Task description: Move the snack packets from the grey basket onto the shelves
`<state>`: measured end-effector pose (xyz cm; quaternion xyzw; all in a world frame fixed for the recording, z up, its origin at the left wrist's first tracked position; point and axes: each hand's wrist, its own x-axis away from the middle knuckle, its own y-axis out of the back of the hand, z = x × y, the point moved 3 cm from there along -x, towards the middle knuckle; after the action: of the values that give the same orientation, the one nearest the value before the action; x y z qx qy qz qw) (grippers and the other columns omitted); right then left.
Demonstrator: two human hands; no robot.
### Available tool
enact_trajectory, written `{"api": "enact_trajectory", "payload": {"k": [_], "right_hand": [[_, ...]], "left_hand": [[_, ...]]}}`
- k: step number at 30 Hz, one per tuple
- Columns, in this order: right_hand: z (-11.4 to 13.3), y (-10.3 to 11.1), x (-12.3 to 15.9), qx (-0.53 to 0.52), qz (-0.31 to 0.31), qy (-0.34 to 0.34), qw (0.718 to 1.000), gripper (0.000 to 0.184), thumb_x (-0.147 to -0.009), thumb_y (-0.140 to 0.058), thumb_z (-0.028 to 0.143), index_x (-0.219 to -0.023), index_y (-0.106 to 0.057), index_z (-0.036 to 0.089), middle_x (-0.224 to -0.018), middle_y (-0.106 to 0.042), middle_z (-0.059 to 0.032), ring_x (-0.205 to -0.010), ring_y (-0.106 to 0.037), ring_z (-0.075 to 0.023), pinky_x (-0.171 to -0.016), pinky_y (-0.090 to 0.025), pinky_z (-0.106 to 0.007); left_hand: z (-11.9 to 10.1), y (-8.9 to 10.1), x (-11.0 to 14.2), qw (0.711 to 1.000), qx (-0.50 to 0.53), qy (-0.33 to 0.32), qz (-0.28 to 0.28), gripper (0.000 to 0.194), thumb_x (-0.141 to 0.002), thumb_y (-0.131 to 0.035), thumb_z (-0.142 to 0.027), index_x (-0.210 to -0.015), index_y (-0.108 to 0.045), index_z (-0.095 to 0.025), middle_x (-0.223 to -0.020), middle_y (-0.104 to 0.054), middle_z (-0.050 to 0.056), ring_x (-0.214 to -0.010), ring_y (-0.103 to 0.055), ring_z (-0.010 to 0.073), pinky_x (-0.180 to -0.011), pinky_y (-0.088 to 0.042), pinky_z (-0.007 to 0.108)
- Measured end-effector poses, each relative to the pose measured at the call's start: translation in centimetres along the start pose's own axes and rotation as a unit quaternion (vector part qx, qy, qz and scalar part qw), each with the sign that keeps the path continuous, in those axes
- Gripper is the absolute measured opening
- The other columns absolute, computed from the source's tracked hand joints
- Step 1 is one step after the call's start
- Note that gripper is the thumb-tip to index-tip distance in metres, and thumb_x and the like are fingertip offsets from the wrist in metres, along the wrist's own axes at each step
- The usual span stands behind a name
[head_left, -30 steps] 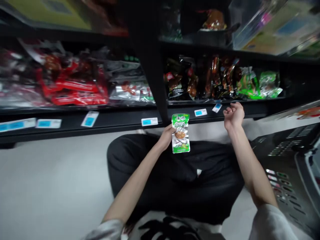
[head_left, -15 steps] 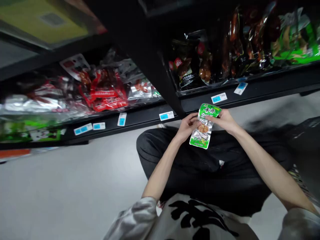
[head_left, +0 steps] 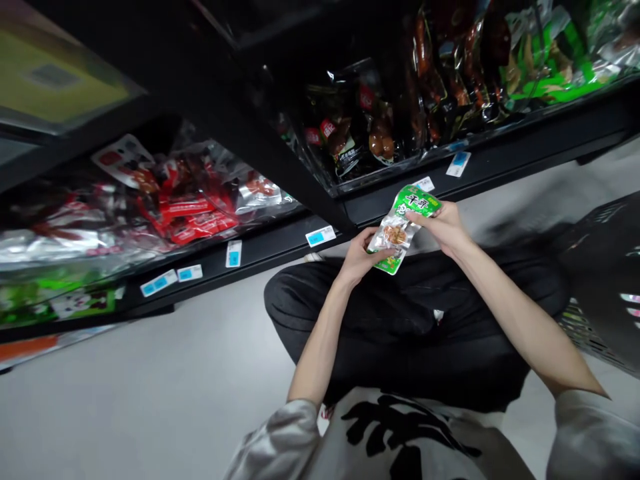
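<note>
A green and silver snack packet [head_left: 395, 235] with dark lettering and a food picture is held between both hands, above my crossed legs. My left hand [head_left: 361, 256] grips its lower left edge, thumb across the front near the bottom. On the upper right side, my right hand [head_left: 443, 225] pinches the packet with the thumb on its face and the fingers behind. The packet tilts, its top leaning right toward the shelf. Fingers behind the packet are partly hidden.
A low black shelf holds red snack packets [head_left: 193, 213] at left and dark vacuum packs [head_left: 383, 137] at right. Price tags [head_left: 320, 236] line its edge. Green packs [head_left: 547, 67] lie at the far right. A dark slotted basket [head_left: 605, 267] stands at my right.
My left hand has slid down to the packet's lower end. The packet tilts more and sits slightly higher and to the left. The view has turned, showing more basket at right.
</note>
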<state>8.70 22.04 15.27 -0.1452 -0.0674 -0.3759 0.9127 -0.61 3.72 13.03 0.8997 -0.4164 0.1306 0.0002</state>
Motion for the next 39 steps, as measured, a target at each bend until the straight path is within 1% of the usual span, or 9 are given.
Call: {"api": "enact_trajectory", "payload": {"k": [3, 5, 9, 12, 17, 23, 30, 35, 39], "right_hand": [[-0.41, 0.27, -0.5, -0.049, -0.011, -0.015, 0.999, 0.037, -0.064, -0.091, 0.034, -0.085, -0.073, 0.01, -0.079, -0.074, -0.0053, -0.078, -0.068, -0.0168, -0.073, -0.057, -0.031], [-0.55, 0.34, -0.63, -0.057, -0.009, -0.026, 0.998, 0.037, -0.067, -0.089, 0.038, -0.086, -0.072, 0.011, -0.079, -0.073, -0.0054, -0.079, -0.069, -0.0172, -0.074, -0.057, -0.032], [-0.32, 0.25, -0.4, -0.03, 0.017, -0.022, 0.999, 0.038, -0.064, -0.091, 0.043, -0.085, -0.074, 0.016, -0.082, -0.075, -0.0054, -0.084, -0.07, -0.0197, -0.077, -0.058, -0.034], [0.03, 0.18, -0.1, -0.01, 0.025, -0.012, 1.0, 0.039, -0.061, -0.091, 0.047, -0.082, -0.075, 0.019, -0.083, -0.076, -0.0046, -0.084, -0.07, -0.0214, -0.076, -0.058, -0.035], [0.24, 0.12, 0.04, 0.002, 0.017, -0.007, 1.0, 0.036, -0.059, -0.092, 0.047, -0.077, -0.075, 0.021, -0.085, -0.076, -0.0046, -0.083, -0.07, -0.0217, -0.076, -0.059, -0.037], [-0.22, 0.15, -0.28, -0.029, -0.008, -0.008, 1.0, 0.037, -0.061, -0.091, 0.047, -0.085, -0.076, 0.023, -0.091, -0.077, -0.0039, -0.092, -0.071, -0.0224, -0.085, -0.059, -0.04], [-0.15, -0.01, -0.13, -0.036, -0.004, -0.012, 0.999, 0.038, -0.061, -0.091, 0.046, -0.086, -0.075, 0.023, -0.093, -0.078, -0.0045, -0.097, -0.072, -0.0236, -0.087, -0.059, -0.042], [-0.07, -0.17, 0.06, -0.029, -0.014, 0.01, 0.999, 0.038, -0.061, -0.09, 0.049, -0.086, -0.075, 0.024, -0.094, -0.078, -0.0038, -0.098, -0.072, -0.0239, -0.088, -0.06, -0.043], [-0.09, -0.23, 0.1, -0.035, -0.027, 0.012, 0.999, 0.042, -0.058, -0.092, 0.05, -0.085, -0.075, 0.024, -0.092, -0.078, -0.0036, -0.099, -0.072, -0.0249, -0.087, -0.06, -0.043]], "left_hand": [[0.31, 0.51, -0.14, 0.999, -0.02, -0.008, -0.026, 0.053, -0.059, -0.093, -0.035, -0.102, -0.068, -0.015, -0.096, -0.074, 0.007, -0.087, -0.068, 0.0252, -0.08, -0.051, 0.036], [0.46, 0.71, -0.14, 0.999, -0.02, -0.005, -0.031, 0.052, -0.059, -0.093, -0.036, -0.1, -0.069, -0.015, -0.094, -0.074, 0.006, -0.085, -0.067, 0.0242, -0.078, -0.051, 0.035], [0.48, 0.75, -0.07, 0.999, -0.04, -0.006, -0.032, 0.047, -0.058, -0.093, -0.035, -0.094, -0.069, -0.016, -0.089, -0.074, 0.004, -0.081, -0.067, 0.0218, -0.074, -0.051, 0.031], [0.43, 0.64, -0.09, 0.998, -0.062, -0.01, -0.024, 0.045, -0.06, -0.093, -0.035, -0.093, -0.069, -0.016, -0.089, -0.074, 0.003, -0.081, -0.067, 0.0209, -0.073, -0.052, 0.03], [0.6, 0.47, -0.16, 0.996, -0.092, -0.008, -0.006, 0.042, -0.064, -0.09, -0.035, -0.096, -0.069, -0.016, -0.091, -0.075, 0.004, -0.083, -0.069, 0.0219, -0.075, -0.054, 0.031], [0.93, 0.17, -0.1, 0.993, -0.116, -0.003, 0.034, 0.049, -0.064, -0.089, -0.028, -0.107, -0.07, -0.015, -0.103, -0.076, 0.008, -0.091, -0.07, 0.0254, -0.082, -0.055, 0.035], [0.87, 0.28, -0.08, 0.994, -0.11, -0.001, 0.022, 0.052, -0.06, -0.092, -0.029, -0.104, -0.07, -0.014, -0.098, -0.077, 0.008, -0.087, -0.071, 0.0255, -0.077, -0.056, 0.035], [0.58, 0.17, -0.1, 0.995, -0.103, -0.002, 0.009, 0.054, -0.058, -0.092, -0.031, -0.105, -0.07, -0.013, -0.099, -0.078, 0.009, -0.087, -0.071, 0.0263, -0.078, -0.057, 0.037], [0.44, 0.09, -0.07, 0.995, -0.098, -0.005, 0.012, 0.057, -0.058, -0.093, -0.03, -0.108, -0.071, -0.014, -0.102, -0.078, 0.009, -0.089, -0.071, 0.0269, -0.081, -0.057, 0.038]]}}
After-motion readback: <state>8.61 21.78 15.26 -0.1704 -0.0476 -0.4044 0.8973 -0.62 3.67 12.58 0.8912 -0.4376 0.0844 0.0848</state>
